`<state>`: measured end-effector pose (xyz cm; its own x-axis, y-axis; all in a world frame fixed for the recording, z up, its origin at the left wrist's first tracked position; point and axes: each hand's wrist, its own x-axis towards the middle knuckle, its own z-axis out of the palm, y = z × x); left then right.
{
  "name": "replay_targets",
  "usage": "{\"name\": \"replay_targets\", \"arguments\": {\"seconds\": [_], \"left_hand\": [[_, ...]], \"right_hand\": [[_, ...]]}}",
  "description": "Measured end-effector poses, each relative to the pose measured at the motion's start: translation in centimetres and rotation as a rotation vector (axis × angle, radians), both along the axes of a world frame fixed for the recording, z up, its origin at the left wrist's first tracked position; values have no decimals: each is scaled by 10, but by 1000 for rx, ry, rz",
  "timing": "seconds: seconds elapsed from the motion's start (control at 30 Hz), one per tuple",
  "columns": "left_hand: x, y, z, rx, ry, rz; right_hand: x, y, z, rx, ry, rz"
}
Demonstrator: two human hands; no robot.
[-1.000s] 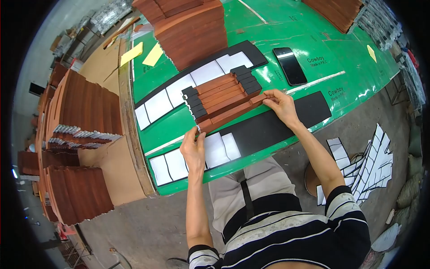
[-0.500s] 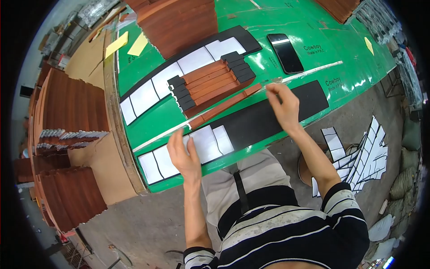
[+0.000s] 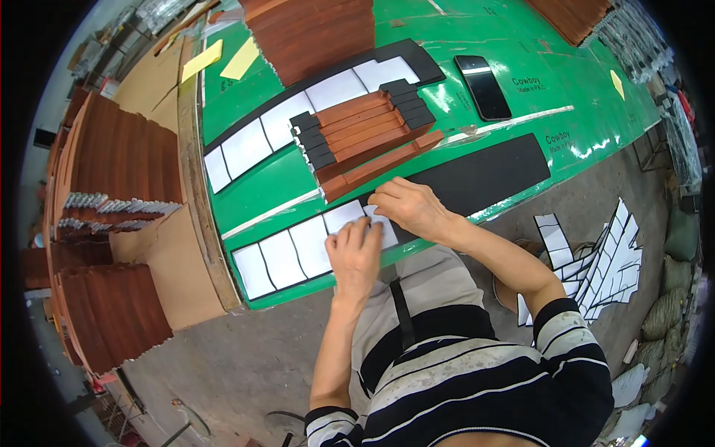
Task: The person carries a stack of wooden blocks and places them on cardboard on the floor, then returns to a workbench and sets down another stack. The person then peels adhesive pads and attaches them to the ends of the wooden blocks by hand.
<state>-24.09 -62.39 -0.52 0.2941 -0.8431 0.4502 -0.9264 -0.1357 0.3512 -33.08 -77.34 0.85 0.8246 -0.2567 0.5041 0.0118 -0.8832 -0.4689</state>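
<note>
A long black strip [image 3: 484, 176] lies along the table's near edge, its left part covered by white sheets [image 3: 279, 257]. My left hand [image 3: 354, 257] rests over the white sheets, fingers curled, their tips at a white piece near the covered end. Close beside it, my right hand [image 3: 412, 208] has thumb and fingers pinched together at that same piece's upper edge; whatever is between them is too small to make out. Beyond the hands, a stack of red-brown slats with black ends [image 3: 357, 132] lies on the table, with a narrow red-brown bar [image 3: 383, 165] along its near side.
A second black strip with white sheets [image 3: 246, 153] lies behind the slats. A phone [image 3: 482, 88] is on the green table [image 3: 536, 45]. Tall red-brown stacks stand at the back [image 3: 313, 37] and left [image 3: 123, 160]. White-faced strips [image 3: 596, 268] are heaped low at right.
My right hand has moved left and down from the bar's end to the white sheets. My left hand has shifted right, so both now meet there. The view has shifted slightly.
</note>
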Motion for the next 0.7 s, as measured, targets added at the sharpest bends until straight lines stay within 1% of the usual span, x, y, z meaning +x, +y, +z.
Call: {"name": "replay_targets", "arguments": {"seconds": [0.07,0.1,0.17,0.2,0.27,0.3,0.37,0.5,0.6,0.67,0.7], "left_hand": [[-5,4,-4,6,13,15],[-7,5,-4,10,24,22],[-7,2,-5,4,43,44],[-6,-1,-4,9,27,50],[-6,-1,-5,14,17,55],[-6,-1,-6,8,12,58],[-6,-1,-7,0,9,59],[-7,1,-8,9,19,61],[-8,2,-5,6,39,62],[-5,2,-2,2,55,71],[-4,4,-1,5,114,55]], "right_hand": [[5,1,-2,-83,59,-3],[6,1,-2,-84,60,1],[8,0,-4,-199,107,-4],[10,0,-5,-198,109,-2],[12,-1,-9,-336,148,-18],[12,-2,-10,-337,151,-19],[11,-4,-12,-420,107,65],[13,-9,-11,-431,65,94],[12,-10,-4,-362,88,70],[7,-8,9,86,121,-20],[4,-5,21,83,121,-12]]}}
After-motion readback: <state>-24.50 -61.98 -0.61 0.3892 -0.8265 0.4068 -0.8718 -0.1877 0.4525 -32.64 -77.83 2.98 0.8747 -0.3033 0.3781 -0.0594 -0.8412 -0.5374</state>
